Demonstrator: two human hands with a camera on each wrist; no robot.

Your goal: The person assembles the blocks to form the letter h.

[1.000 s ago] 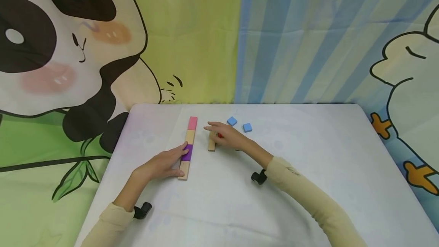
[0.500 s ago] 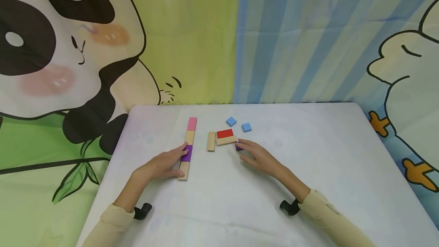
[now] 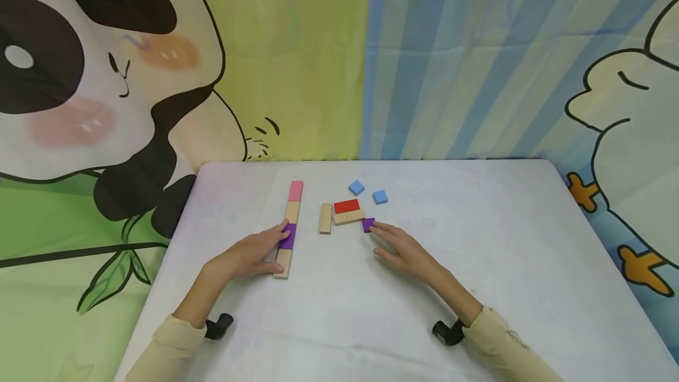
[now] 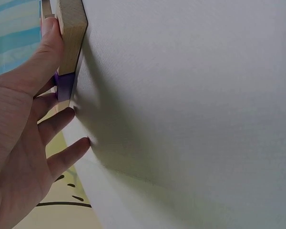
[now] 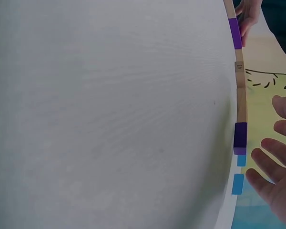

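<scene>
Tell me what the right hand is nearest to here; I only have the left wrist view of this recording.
Observer: The right hand is nearest to a small purple block; I can't tell for sure whether the fingertip touches it.
Operator: I see the left hand on a row of blocks. What is at its far end?
Observer: A pink block, as the head view shows.
Operator: Does anything lie farther back than that small purple one?
Observer: Yes, among other things, two small blue blocks, lying apart from each other.
</scene>
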